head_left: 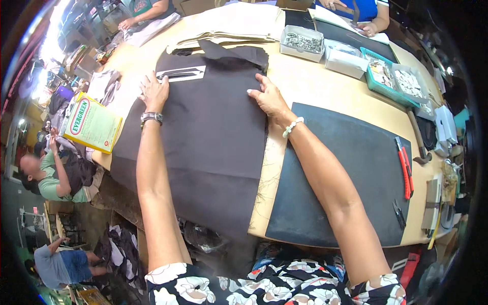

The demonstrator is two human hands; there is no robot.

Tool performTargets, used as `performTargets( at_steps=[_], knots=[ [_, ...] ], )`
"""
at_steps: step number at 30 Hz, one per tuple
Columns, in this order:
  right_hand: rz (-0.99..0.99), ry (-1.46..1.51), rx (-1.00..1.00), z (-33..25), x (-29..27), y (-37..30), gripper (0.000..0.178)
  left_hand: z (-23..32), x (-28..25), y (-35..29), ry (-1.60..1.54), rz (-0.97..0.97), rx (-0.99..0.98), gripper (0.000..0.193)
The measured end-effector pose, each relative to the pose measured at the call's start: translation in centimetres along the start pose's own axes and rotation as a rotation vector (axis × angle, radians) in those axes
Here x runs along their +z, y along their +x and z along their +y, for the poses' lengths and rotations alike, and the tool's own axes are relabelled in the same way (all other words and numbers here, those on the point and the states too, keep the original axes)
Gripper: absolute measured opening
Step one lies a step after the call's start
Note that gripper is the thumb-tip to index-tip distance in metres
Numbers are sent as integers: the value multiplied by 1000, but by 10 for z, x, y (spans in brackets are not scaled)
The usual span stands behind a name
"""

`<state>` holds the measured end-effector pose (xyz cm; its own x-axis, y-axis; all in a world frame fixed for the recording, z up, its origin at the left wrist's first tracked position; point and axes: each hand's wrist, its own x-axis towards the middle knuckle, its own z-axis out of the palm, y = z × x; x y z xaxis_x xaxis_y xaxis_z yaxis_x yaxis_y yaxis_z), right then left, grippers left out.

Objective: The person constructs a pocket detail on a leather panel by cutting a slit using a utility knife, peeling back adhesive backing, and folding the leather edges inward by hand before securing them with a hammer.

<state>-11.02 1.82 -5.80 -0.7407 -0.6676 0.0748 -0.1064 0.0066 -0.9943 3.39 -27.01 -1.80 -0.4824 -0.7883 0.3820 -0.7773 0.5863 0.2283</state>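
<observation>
Large legible lettering point(82, 116) along left side of yellow-edged rectangular can point(101, 130), smaller print on pale green face

Fabric point(213, 132) lies between the tin point(94, 123) and mat point(335, 178)

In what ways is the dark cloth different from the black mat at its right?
The cloth is rumpled at its far end; the mat lies flat. The cloth hangs over the near edge of the table, while the mat lies on top. The cloth bears a white card; the mat bears a red tool. Both are dark.
</observation>
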Motion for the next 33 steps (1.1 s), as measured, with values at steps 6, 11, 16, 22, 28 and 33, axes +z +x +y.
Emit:
performTargets(
  at_steps=[6, 11, 16, 22, 28, 33],
  knots=[
    [46, 3, -1, -9, -5, -10, 68, 91, 11, -34, 9, 164, 250, 65],
    [49, 5, 62, -15, -5, -13, 63, 94, 20, -48, 29, -37, 218, 68],
    [83, 94, 119, 1, -13, -3, 46, 101, 23, -49, 51, -18, 221, 65],
    [-314, 662, 135, -8, -13, -6, 38, 95, 42, -55, -11, 97, 215, 62],
    [11, -152, 42, -9, 12, 3, 30, 94, 49, -58, -10, 186, 233, 63],
    [67, -710, -46, 10, 18, 31, 30, 108, 42, -61, -8, 198, 253, 72]
  ],
)
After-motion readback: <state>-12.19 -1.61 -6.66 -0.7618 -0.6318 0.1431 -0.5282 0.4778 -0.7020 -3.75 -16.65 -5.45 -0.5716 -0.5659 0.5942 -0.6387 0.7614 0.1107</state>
